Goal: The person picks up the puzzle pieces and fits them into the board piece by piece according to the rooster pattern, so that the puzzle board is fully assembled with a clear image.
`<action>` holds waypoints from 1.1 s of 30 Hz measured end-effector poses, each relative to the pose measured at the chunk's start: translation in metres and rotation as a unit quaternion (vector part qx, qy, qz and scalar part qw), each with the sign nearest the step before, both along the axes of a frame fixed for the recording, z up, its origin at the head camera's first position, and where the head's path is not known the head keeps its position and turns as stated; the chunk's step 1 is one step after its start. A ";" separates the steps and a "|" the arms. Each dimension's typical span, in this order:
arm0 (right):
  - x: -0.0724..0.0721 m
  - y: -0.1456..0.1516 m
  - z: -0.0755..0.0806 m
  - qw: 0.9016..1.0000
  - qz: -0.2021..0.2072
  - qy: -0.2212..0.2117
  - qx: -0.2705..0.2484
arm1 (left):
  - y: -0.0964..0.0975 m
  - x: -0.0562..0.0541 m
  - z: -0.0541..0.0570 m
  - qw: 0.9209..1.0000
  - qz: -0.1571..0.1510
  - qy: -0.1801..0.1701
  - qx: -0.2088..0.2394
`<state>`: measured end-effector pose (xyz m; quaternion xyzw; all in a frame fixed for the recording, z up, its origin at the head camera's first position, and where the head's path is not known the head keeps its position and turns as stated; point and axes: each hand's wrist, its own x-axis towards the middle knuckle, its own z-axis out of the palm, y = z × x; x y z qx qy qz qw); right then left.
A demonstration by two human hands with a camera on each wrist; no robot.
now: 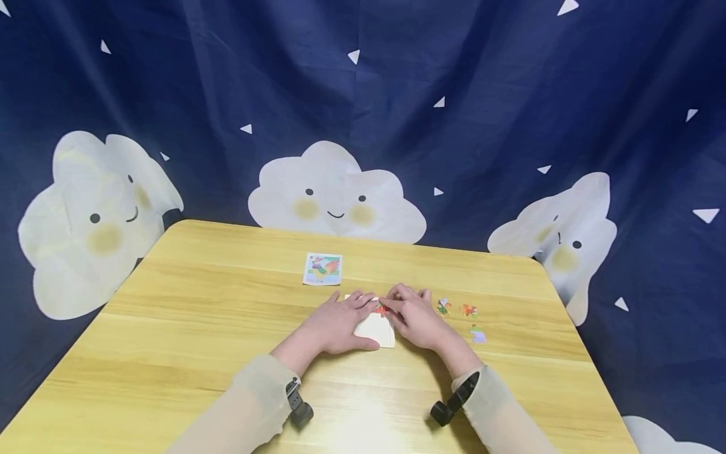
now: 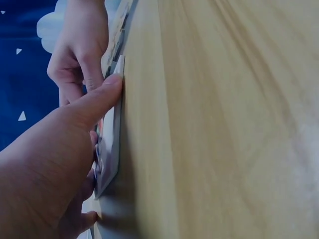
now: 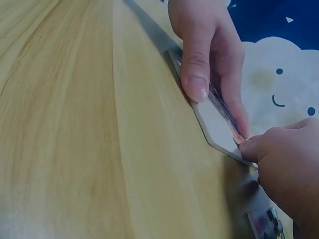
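Observation:
A small white puzzle board (image 1: 375,331) lies on the table between the two hands. My left hand (image 1: 339,323) rests flat over its left side, with the fingers spread near the far edge and the thumb (image 3: 198,82) on the near edge. At the board's far right, my right hand (image 1: 418,320) has its fingers bent and pinches a red-and-green puzzle piece (image 1: 381,310) between thumb and forefinger. The left fingertips reach right beside that piece. In the left wrist view, the white board (image 2: 112,144) shows edge-on under the left thumb. Fingers cover much of its far side.
Right of the right hand lie loose puzzle pieces: a green one (image 1: 443,307), an orange one (image 1: 469,310) and a lilac one (image 1: 478,335). A square picture card of a rooster (image 1: 322,270) lies behind the board. A blue curtain (image 1: 454,145) hangs behind the wooden table (image 1: 198,328).

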<state>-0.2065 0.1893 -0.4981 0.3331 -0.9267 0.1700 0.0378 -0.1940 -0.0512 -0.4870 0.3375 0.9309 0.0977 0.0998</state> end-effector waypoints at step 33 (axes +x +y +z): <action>-0.005 0.007 0.001 0.980 -0.106 -0.109 -0.132 | 0.001 -0.003 -0.004 0.999 0.002 -0.008 0.037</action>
